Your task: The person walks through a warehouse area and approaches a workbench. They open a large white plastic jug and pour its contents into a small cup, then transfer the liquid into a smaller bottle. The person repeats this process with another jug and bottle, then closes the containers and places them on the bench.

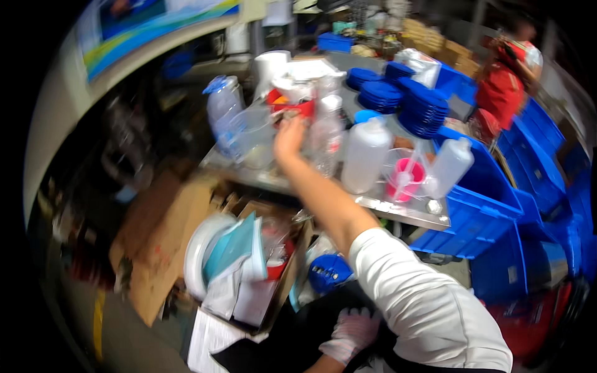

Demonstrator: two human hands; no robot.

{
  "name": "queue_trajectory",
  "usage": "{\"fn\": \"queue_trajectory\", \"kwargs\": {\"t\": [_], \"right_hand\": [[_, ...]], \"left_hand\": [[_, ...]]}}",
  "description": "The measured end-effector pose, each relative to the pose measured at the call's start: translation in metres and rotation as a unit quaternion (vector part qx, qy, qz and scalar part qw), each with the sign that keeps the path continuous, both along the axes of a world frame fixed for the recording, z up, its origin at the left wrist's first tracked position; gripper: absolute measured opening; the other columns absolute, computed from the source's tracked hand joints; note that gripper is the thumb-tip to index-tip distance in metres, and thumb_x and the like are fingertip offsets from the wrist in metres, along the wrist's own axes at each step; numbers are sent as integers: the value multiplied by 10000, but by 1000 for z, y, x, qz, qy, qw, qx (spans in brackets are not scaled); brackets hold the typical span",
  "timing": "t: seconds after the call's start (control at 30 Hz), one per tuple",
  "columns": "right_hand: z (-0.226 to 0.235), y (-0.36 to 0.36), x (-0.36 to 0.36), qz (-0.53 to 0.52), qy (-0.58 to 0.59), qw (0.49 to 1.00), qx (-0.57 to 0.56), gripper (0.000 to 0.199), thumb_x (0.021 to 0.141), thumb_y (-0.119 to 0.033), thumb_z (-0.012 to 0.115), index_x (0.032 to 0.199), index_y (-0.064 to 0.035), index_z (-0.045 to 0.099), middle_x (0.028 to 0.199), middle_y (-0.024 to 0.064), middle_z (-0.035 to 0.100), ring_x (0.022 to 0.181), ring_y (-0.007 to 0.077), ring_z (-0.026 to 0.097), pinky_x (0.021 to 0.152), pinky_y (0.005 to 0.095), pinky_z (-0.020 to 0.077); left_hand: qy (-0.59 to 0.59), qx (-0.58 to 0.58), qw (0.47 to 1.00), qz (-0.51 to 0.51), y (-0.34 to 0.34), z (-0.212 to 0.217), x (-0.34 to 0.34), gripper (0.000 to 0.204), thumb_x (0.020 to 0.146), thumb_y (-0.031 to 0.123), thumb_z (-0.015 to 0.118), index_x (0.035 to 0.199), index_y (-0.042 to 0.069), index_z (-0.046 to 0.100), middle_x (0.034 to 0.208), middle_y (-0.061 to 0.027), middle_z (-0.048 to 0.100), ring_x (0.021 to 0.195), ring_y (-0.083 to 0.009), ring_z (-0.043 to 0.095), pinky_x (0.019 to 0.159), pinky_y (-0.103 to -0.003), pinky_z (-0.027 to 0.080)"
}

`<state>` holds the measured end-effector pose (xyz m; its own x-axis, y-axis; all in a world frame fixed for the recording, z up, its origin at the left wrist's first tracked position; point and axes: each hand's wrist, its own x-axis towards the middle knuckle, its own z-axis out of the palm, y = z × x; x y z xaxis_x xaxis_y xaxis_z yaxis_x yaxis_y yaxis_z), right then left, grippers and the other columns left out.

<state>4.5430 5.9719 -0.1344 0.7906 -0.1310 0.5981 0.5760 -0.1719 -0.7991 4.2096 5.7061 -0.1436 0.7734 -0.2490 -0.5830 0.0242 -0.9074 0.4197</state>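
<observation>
My right hand (289, 140) is bare and reaches out on a white-sleeved arm to the cluttered steel table (398, 214). Its fingers are up by a red tub (298, 107) and a clear plastic bottle (326, 133); motion blur hides whether it grips anything. A clear measuring jug (249, 140) stands just left of the hand, and a white squeeze bottle (367, 155) just right of it. My left hand (351, 332) wears a white glove and lies low against dark cloth with its fingers spread, holding nothing.
Stacks of blue plates (423, 109), a pink cup (407, 177) and a second white bottle (451, 165) crowd the table. Blue crates (491, 214) stand at the right. A cardboard box (161, 248) with white plates and papers sits below. A person in red (504, 90) is at the far right.
</observation>
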Motion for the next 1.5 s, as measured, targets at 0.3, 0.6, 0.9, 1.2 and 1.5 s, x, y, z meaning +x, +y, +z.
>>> {"fn": "queue_trajectory", "kwargs": {"t": [0.3,0.6,0.9,1.2,1.5], "right_hand": [[31,-87,-141,187,18,971,144,241,955,-138,490,1142,13,469,1109,187,490,1056,317,477,930,382,377],[-49,-247,-229,579,282,753,134,288,1011,-216,469,1174,13,529,1098,-13,559,1032,61,481,918,228,394],[-59,-269,-237,575,367,718,137,255,959,-98,496,1205,-31,509,1166,21,551,1108,96,484,963,249,375],[-93,-264,-246,511,490,699,101,165,911,-32,496,1044,-39,593,934,56,626,799,156,600,717,282,496],[-134,-272,-284,595,503,612,136,375,1020,-222,402,1306,4,488,1195,131,583,1041,217,593,900,346,484]], "left_hand": [[-262,-87,959,70,72,0,-9,567,853,281,639,1340,54,456,1330,-181,510,1121,-300,572,965,-362,441],[-467,-480,513,537,75,-13,4,585,924,297,584,1365,-20,367,1271,-154,494,1134,-230,499,927,-349,444],[-359,-520,565,531,70,-58,12,468,991,348,476,1338,41,402,1172,-128,547,972,-203,555,769,-296,473],[-437,-383,635,509,53,-38,-22,373,962,251,500,1268,39,485,1147,-117,568,1082,-226,545,979,-325,419],[-374,-226,678,590,49,-118,-33,362,1011,309,446,1279,74,509,1109,-84,608,976,-166,555,883,-293,447]]}}
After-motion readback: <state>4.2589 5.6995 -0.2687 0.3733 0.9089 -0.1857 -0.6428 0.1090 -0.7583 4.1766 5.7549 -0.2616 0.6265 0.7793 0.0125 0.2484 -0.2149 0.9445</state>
